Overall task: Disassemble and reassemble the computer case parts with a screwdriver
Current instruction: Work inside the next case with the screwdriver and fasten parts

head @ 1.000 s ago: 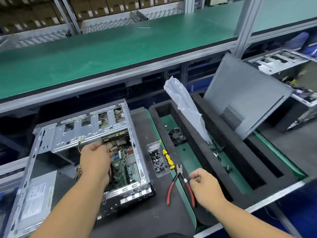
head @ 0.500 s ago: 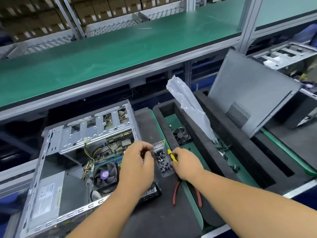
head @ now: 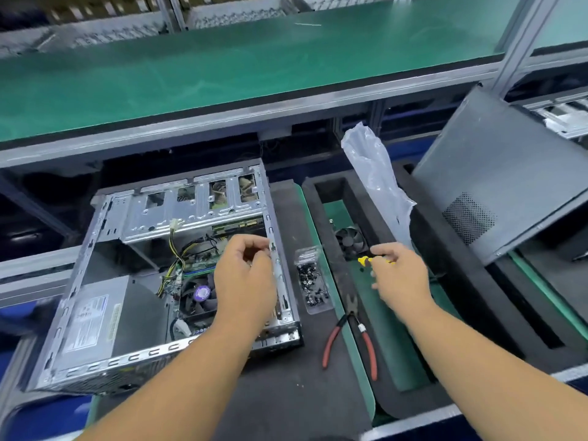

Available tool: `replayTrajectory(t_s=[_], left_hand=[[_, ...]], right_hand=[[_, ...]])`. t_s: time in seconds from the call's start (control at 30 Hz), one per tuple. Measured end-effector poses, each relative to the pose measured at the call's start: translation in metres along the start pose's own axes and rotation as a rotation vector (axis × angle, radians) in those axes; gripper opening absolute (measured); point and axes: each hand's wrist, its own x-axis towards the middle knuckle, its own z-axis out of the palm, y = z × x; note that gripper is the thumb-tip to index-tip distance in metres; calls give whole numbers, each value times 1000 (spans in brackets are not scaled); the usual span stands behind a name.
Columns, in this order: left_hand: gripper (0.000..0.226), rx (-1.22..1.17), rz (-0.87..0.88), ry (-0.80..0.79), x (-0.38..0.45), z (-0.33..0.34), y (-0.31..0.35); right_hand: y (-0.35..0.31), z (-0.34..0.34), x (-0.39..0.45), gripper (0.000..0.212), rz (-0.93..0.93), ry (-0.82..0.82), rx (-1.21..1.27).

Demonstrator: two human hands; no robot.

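The right hand [head: 401, 278] grips the yellow screwdriver [head: 370, 260] over the foam tray [head: 366, 198]. The left hand [head: 245, 275], fingers curled at the case [head: 159, 281] rim, may pinch a screw; I cannot tell. A dropped screw could vanish among the boards. One case, one screwdriver, one pliers [head: 350, 335], one screw box [head: 311, 281].

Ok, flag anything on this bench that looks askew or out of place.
The grey metal side panel with the mesh vent is off the open silver computer case and stands tilted at the black foam tray. The red-handled pliers lie straddling the edge between black mat and green insert. Nothing looks spilled or damaged.
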Motion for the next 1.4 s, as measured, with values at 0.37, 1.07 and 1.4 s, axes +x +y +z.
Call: replayTrajectory(t_s=[0.37, 1.07, 1.4], left_hand=[[31, -37, -18, 56, 1, 0, -4], [23, 676, 322, -308, 7, 1, 10], [51, 801, 372, -580, 16, 12, 33]], right_hand=[[-6, -14, -44, 36, -106, -116, -53], [-22, -24, -47, 34, -184, -94, 34], [-55, -49, -60, 32, -233, -77, 197]])
